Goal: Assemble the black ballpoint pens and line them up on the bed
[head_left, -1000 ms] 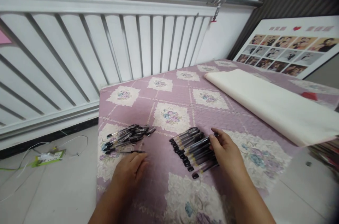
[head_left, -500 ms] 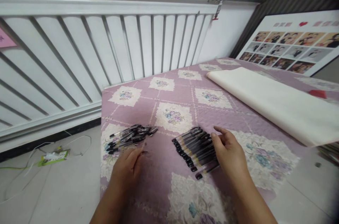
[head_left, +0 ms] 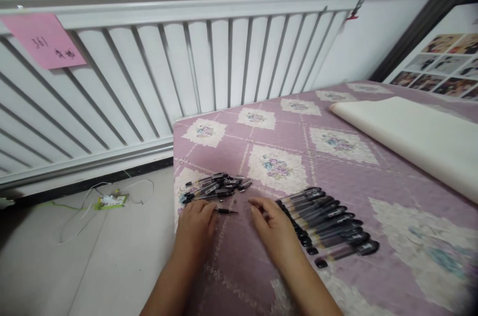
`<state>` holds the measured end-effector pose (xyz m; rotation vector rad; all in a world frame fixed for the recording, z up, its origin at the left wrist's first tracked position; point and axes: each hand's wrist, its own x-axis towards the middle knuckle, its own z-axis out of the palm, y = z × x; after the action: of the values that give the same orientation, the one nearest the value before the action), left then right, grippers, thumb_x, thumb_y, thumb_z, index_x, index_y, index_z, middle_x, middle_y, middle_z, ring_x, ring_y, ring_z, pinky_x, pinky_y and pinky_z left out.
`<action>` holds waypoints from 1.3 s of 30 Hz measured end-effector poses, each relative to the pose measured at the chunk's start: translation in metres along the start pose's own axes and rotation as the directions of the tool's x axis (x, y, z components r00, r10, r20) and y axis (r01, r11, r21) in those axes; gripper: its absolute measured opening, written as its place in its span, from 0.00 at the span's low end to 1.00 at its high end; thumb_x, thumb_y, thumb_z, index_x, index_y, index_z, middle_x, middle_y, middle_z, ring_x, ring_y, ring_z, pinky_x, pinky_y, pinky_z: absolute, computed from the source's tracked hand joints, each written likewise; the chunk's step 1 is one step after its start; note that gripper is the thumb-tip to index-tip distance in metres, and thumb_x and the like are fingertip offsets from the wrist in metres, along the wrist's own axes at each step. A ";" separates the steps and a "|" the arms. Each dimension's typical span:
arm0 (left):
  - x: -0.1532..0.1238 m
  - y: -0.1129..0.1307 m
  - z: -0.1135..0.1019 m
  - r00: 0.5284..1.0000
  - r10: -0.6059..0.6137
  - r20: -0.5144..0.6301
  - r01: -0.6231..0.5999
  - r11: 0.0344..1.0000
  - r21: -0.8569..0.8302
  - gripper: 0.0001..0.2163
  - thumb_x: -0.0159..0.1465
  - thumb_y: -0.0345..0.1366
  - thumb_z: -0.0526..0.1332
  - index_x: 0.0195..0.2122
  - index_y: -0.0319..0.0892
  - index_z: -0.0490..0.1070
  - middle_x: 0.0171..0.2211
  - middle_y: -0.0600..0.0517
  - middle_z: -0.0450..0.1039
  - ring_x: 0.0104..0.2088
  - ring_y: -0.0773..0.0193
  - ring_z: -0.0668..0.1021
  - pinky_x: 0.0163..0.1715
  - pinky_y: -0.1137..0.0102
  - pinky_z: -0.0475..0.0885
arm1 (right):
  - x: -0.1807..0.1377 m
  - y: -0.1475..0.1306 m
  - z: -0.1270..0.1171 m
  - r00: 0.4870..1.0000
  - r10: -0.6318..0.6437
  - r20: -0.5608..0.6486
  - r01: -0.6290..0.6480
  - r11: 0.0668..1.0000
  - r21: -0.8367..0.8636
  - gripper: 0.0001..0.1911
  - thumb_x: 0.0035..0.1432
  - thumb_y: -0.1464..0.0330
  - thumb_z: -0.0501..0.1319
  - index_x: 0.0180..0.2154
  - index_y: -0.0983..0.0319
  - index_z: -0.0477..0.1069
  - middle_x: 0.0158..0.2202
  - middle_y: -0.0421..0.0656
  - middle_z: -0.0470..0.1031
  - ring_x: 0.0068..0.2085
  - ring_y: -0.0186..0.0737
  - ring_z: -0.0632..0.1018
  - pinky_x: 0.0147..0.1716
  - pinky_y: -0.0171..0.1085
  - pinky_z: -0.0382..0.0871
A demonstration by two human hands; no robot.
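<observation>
My left hand is closed around a pen, whose black grip and bare tip stick out to the right past my fingers. Just behind that hand lies a loose pile of black caps and pens. My right hand is in the middle, its thumb and fingers apart and curved, with nothing seen in them. Beside it on the right, several clear-barrelled pens with black caps lie side by side in a slanted row.
A purple floral cloth covers the surface. At the right lies a cream folded sheet. Behind stands a white radiator with a pink note. A power strip with cords rests on the floor, left.
My right hand has left the pen row and come across to near my left hand. The view has swung left. More of the pen now shows from my left hand.
</observation>
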<state>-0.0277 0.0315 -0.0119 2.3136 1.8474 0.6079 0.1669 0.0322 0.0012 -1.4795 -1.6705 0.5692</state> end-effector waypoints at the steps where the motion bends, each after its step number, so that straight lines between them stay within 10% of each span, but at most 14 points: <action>1: -0.001 0.003 -0.001 1.000 -0.018 0.017 0.017 1.000 0.019 0.11 0.62 0.30 0.57 0.44 0.45 0.72 0.41 0.49 0.72 0.43 0.55 0.72 0.45 0.59 0.66 | 0.001 0.002 0.003 0.999 -0.037 0.002 0.037 0.999 -0.040 0.12 0.58 0.67 0.52 0.38 0.61 0.73 0.35 0.46 0.77 0.38 0.43 0.76 0.38 0.40 0.70; 7: -0.003 0.013 -0.010 0.989 -0.116 0.086 0.109 0.990 0.085 0.07 0.60 0.33 0.60 0.39 0.49 0.74 0.37 0.51 0.70 0.42 0.56 0.70 0.44 0.61 0.63 | 0.002 0.007 0.027 0.972 -0.204 0.113 0.225 0.948 -0.223 0.16 0.58 0.71 0.54 0.48 0.61 0.71 0.52 0.50 0.72 0.53 0.48 0.71 0.52 0.49 0.65; 15: -0.006 0.022 -0.007 0.979 -0.117 0.166 0.108 0.992 0.062 0.07 0.60 0.35 0.61 0.40 0.50 0.73 0.40 0.52 0.71 0.44 0.56 0.70 0.46 0.59 0.60 | -0.001 -0.001 0.030 0.939 -0.066 0.338 0.203 0.899 -0.387 0.20 0.58 0.71 0.58 0.53 0.63 0.69 0.57 0.49 0.68 0.59 0.55 0.64 0.55 0.55 0.61; 23: -0.001 0.022 -0.001 0.977 -0.088 0.194 0.087 0.996 0.015 0.06 0.62 0.32 0.59 0.38 0.49 0.74 0.37 0.51 0.71 0.43 0.56 0.71 0.45 0.61 0.62 | 0.004 0.003 0.021 0.968 -0.124 0.219 0.178 0.951 -0.251 0.10 0.57 0.72 0.57 0.40 0.63 0.74 0.39 0.49 0.77 0.43 0.47 0.75 0.45 0.45 0.69; 33: -0.002 0.020 -0.011 0.978 -0.094 0.188 0.135 0.965 -0.223 0.10 0.65 0.31 0.52 0.40 0.46 0.72 0.35 0.52 0.74 0.38 0.61 0.75 0.38 0.68 0.67 | 0.004 0.001 0.016 0.994 0.092 0.067 -0.097 0.992 0.085 0.08 0.57 0.66 0.53 0.32 0.60 0.70 0.29 0.41 0.76 0.31 0.40 0.76 0.33 0.36 0.68; 39: -0.001 0.019 -0.012 0.976 -0.108 0.187 0.152 0.958 -0.241 0.08 0.65 0.31 0.53 0.38 0.45 0.72 0.36 0.52 0.74 0.38 0.61 0.75 0.39 0.68 0.67 | 0.007 0.009 0.014 1.000 -0.011 0.007 0.012 0.999 -0.050 0.09 0.57 0.68 0.53 0.34 0.61 0.71 0.32 0.44 0.75 0.35 0.42 0.76 0.36 0.38 0.68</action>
<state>-0.0150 0.0244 0.0056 1.9957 1.7157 0.5702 0.1611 0.0428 -0.0115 -1.5037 -1.7085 0.5304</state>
